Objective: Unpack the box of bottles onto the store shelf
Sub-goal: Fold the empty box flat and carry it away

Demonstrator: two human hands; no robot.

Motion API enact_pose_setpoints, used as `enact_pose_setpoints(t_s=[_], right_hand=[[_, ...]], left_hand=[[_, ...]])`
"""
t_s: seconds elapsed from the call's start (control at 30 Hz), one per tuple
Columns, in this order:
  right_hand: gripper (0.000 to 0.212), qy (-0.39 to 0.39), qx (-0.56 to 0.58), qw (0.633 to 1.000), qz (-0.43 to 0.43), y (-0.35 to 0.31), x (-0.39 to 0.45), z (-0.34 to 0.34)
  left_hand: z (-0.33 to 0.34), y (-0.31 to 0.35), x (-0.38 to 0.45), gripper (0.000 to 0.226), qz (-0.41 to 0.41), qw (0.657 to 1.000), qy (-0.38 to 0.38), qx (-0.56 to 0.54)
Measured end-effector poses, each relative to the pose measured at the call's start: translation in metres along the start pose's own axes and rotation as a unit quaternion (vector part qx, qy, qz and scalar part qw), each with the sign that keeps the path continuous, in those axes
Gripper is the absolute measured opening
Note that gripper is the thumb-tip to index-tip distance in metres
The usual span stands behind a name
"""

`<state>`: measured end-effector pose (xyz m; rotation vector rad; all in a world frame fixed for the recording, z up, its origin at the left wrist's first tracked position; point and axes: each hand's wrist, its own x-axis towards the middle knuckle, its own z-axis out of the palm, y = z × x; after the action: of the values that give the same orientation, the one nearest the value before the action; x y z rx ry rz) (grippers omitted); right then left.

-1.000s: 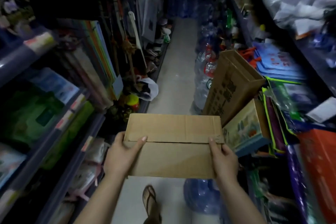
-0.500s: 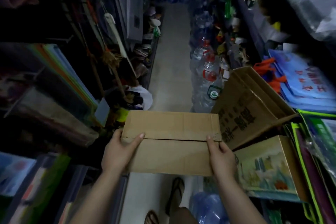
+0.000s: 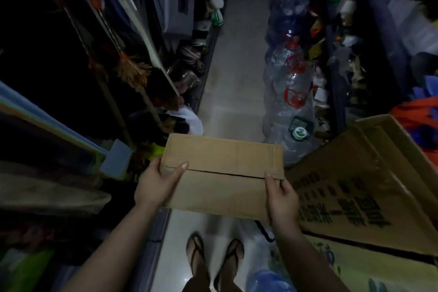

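Observation:
A closed brown cardboard box (image 3: 222, 173) is held level in front of me over the aisle floor, its two top flaps meeting along a middle seam. My left hand (image 3: 157, 185) grips its left end, thumb lying on top near the seam. My right hand (image 3: 282, 197) grips its right end, thumb on the top flap. The box's contents are hidden. Dark store shelves (image 3: 59, 173) run along my left side.
A narrow pale floor (image 3: 234, 83) runs ahead between crowded shelves. Large clear water jugs (image 3: 289, 102) line the right side. An open printed carton (image 3: 369, 185) leans at my right. Feather dusters (image 3: 132, 71) hang at the left. My sandalled feet (image 3: 213, 258) stand below.
The view has tilted further down, so my feet and the floor show more. The box stays held in both hands with the same grip.

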<state>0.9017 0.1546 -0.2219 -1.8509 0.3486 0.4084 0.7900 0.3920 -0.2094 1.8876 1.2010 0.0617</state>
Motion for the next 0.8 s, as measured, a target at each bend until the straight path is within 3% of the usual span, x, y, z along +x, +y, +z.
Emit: enact_pose_setpoints(t_s=[0.1,0.23,0.33,0.57,0.7,0.8], right_hand=[[0.032,0.009,-0.019,1.000,0.008,0.030,0.036,0.031],[0.050,0.016,-0.052,0.999,0.004,0.083,0.077,0.074],[0.037,0.011,-0.050,0.998,0.021,0.132,0.110,0.103],[0.047,0.028,-0.092,0.993,0.072,0.245,0.172,0.165],[0.051,0.024,-0.119,0.987,0.108,0.297,0.198,0.192],[0.049,0.023,-0.126,0.985,0.120,0.336,0.218,0.211]], left_hand=[[0.025,-0.021,0.046,0.078,-0.010,1.000,-0.007,0.011],[0.062,-0.067,0.100,0.079,-0.023,0.999,-0.023,0.016],[0.095,-0.111,0.138,0.086,-0.030,0.999,-0.029,0.027],[0.174,-0.209,0.203,0.060,-0.056,0.997,-0.044,0.030],[0.210,-0.259,0.236,0.068,-0.062,0.995,-0.073,0.023],[0.237,-0.288,0.261,0.057,-0.062,0.994,-0.076,0.037]])
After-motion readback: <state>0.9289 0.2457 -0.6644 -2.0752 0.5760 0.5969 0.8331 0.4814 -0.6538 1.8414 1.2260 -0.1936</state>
